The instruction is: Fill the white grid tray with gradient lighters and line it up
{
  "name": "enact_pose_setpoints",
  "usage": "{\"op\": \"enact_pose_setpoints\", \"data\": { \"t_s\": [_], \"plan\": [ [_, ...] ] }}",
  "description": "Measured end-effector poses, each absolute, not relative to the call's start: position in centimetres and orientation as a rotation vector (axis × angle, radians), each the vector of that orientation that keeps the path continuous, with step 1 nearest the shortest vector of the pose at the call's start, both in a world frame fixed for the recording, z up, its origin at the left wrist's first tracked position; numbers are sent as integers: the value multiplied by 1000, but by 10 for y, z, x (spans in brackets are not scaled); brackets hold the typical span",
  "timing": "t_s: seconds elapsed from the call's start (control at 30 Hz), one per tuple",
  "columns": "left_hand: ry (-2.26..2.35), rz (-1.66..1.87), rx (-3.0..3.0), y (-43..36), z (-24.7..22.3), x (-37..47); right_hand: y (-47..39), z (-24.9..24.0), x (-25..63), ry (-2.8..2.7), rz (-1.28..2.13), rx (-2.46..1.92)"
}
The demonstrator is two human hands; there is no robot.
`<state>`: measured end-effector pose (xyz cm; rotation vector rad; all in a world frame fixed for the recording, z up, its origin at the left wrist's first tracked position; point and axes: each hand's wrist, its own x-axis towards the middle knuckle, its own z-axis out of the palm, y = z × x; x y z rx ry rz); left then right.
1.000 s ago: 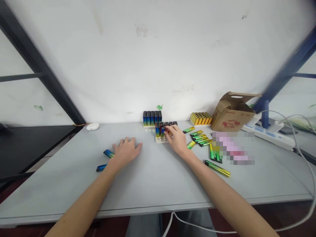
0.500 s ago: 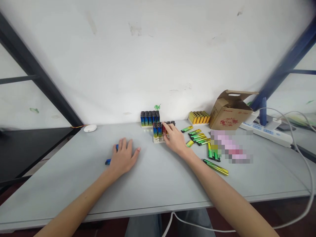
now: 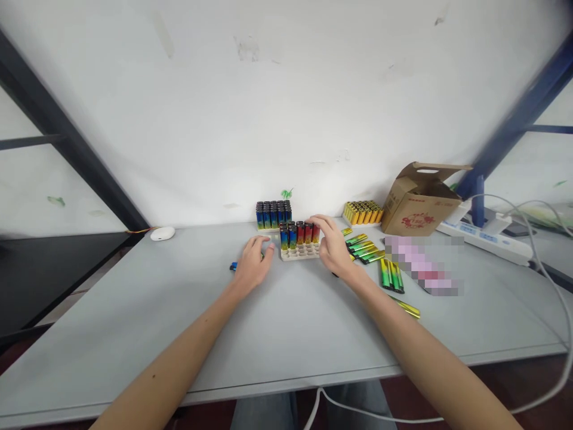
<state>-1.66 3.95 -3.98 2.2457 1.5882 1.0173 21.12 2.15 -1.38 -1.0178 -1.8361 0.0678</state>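
Head view shows left fingers (image 3: 256, 240) bent by blue cylinder (image 3: 233, 266), right fingers (image 3: 323, 220) likewise by rack (image 3: 293, 256), grips unclear.

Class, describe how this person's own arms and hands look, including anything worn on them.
The left forearm and right forearm are bare, with no sleeves in view. The left hand and right hand are ungloved; no watch or bracelet shows. A small dark spot marks the left forearm.
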Motion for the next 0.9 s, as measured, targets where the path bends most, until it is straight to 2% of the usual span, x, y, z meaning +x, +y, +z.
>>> {"op": "enact_pose_setpoints", "data": {
  "t_s": [0.13,0.3,0.37,0.53,0.7,0.9],
  "plan": [
    [1464,1148,2242,36,-36,-22,17,-9,206,-1662,285,-968],
    [1435,1241,2304,32,-29,-23,13,1,206,-1339,980,-802],
    [1400,1265,2372,29,-27,-22,9,6,207,-1294,1153,-713],
    [1192,1329,2606,12,-24,-12,-2,9,200,-1366,1195,-668],
    [912,1168,2860,-5,-24,3,-12,8,182,-1380,1242,-521],
    [705,1334,2905,-8,-28,13,-16,6,173,-1128,1675,-390]
  ]
}}
